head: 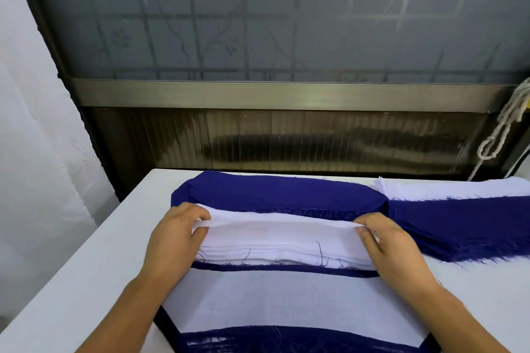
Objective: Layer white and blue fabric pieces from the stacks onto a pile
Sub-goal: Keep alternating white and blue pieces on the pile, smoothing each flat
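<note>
Head view: left hand and right hand each pinch one end of the top white rectangular fabric piece, fingers curled over its far edge, lifting it off the white fabric stack. Its long axis runs left to right between the hands. The layered white-and-blue pile lies just nearer the person, so the likely carry is a short pull toward the body. A blue fabric stack sits behind.
</note>
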`<state>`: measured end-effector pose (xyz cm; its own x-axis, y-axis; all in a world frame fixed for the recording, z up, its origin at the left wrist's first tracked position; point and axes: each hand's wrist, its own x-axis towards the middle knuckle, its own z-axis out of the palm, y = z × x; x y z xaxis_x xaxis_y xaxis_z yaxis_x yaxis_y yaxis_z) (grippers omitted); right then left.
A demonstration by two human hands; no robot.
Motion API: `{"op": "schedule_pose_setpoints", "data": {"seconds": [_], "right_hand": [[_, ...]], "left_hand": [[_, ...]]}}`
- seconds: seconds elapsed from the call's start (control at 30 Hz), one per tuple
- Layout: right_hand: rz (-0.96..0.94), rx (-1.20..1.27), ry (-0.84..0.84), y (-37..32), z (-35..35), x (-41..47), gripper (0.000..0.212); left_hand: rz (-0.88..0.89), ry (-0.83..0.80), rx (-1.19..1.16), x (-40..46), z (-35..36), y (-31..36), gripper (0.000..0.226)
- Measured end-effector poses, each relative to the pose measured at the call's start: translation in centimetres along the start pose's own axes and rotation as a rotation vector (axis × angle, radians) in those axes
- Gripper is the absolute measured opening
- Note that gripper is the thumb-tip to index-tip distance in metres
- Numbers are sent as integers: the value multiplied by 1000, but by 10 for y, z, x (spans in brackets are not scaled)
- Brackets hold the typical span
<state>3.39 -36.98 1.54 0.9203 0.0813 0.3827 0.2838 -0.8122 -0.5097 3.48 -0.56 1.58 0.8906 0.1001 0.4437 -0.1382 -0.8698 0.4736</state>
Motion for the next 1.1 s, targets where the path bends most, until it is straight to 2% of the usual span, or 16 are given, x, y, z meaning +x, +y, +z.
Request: {"op": "schedule_pose_setpoints", "data": {"seconds": [0.13,0.23,0.4,0.47,0.57,0.63,0.7,0.77,0.83,0.9,0.97,1.0,1.1], "right_hand": [[-17,-16,15,-8,-28,-17,18],[-9,40,-101,-8,-51,-35,23],[110,136,-386,0,-72,-43,5],[148,136,-432,0,-70,-40,9],[181,84,-417,-1,-63,-33,18],[196,87,-334,-4,-59,-26,16],[156,80,-176,-8,-59,-21,14],[57,92,45,-14,-61,-23,14],[-68,93,221,-14,-62,-30,16],[-180,53,255,-6,-57,-42,18],[-282,14,196,7,-46,-58,20],[-326,-1,146,12,-41,-66,30],[-384,-30,41,21,-31,-83,49]], "left_hand": [[65,-115,-121,-9,-31,6,20],[67,-254,-242,-19,-55,7,18],[14,-721,-370,-18,-76,-1,7],[7,-802,-377,-16,-74,-2,14],[-4,-751,-296,-13,-64,2,7],[-40,-612,-221,-8,-59,6,15],[-59,-398,-234,-5,-58,14,20],[1,-189,-283,-5,-61,19,22],[85,-66,-301,-11,-65,19,23],[143,-49,-363,-22,-64,13,29],[195,-114,-391,-40,-55,1,38],[215,-159,-406,-49,-49,-5,40],[240,-233,-404,-69,-35,-21,26]]}}
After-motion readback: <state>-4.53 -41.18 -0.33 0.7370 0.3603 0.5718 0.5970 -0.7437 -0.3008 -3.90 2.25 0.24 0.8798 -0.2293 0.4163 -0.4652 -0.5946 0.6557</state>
